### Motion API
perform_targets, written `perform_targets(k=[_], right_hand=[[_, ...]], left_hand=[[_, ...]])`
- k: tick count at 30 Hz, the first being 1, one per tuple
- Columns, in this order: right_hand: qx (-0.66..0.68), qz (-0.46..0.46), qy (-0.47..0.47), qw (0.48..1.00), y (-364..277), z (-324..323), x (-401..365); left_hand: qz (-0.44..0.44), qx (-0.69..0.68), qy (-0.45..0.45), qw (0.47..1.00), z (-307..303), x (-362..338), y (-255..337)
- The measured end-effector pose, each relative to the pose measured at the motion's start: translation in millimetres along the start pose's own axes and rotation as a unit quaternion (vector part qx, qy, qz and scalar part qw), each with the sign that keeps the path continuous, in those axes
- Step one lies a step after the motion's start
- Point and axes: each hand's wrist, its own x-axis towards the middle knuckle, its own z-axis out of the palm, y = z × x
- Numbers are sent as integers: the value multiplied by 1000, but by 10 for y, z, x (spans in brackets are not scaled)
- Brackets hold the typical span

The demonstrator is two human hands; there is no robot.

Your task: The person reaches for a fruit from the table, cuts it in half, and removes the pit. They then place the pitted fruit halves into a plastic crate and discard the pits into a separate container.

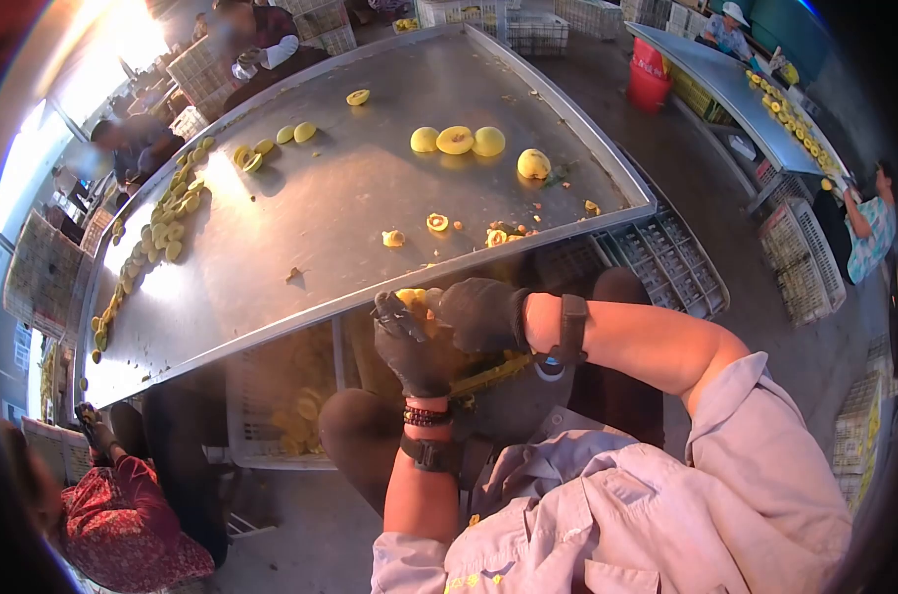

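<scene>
My left hand [407,342], in a dark glove, is closed around a yellow fruit piece [412,299] just below the near edge of the metal table [320,238]. Against the same piece presses my right hand [480,315], also gloved, its fingers curled; anything else inside it is hidden. Beyond my hands on the table lie a cut fruit [437,223], a small yellow piece [393,239] and scraps [500,236]. Farther back are a round fruit [534,164] and a row with a cut half [455,141] in its middle.
Several fruit halves [167,223] line the table's left side. Under the near edge stands a crate [241,416] with fruit pieces. A co-worker in red [132,525] sits at lower left; others sit beyond. Crates [666,259] and a red bucket [649,77] are at right.
</scene>
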Motion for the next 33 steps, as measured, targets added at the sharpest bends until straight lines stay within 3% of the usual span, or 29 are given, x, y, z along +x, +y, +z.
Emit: perform_targets(k=[3, 5, 8, 10, 11, 14, 15, 16, 17, 20, 23, 25, 27, 29, 31, 33], right_hand=[[27, -10, 14, 999, 62, 26, -12], [45, -1, -3, 999, 112, 24, -25], [20, 61, -35, 997, 118, -46, -54], [-11, 125, -30, 992, -38, -116, -132], [-7, 105, 2, 994, -20, -76, -146], [14, 46, 61, 997, 34, 9, -159], [27, 31, 57, 998, 16, 1, -153], [38, 17, 55, 998, 4, -11, -143], [52, 17, 52, 997, 26, 12, -110], [85, -4, 47, 995, 124, 125, -27], [89, -34, 37, 995, 145, 96, 1], [72, -12, -9, 997, 121, 18, -17], [78, 13, -40, 996, 98, -4, 35], [126, 48, -70, 988, 71, -29, 13], [212, 90, -96, 968, 9, -115, -26], [99, 7, 21, 995, 147, 158, 16]], left_hand=[[-83, -32, -29, 996, -3, -4, 25], [-172, -164, -83, 968, -96, 88, 53], [-179, -208, -92, 957, -116, 162, 108], [-282, -320, -135, 894, -77, 137, 8], [-331, -372, -153, 854, -65, 138, -36], [-306, -469, -61, 826, -34, 91, 107], [-212, -312, -35, 926, -32, 81, 104], [-107, -142, -8, 984, -16, 82, 93], [2, 33, 21, 999, 9, 81, 79], [21, 81, -11, 996, 56, -57, -49], [-148, -74, -62, 984, 122, -129, -166], [-271, -195, -80, 939, 36, -22, -52], [-221, -161, -66, 960, 23, 13, -20], [8, 45, -16, 999, 62, -86, -84], [38, 42, 17, 998, 38, -2, -42], [22, 40, 3, 999, 38, -11, -44]])
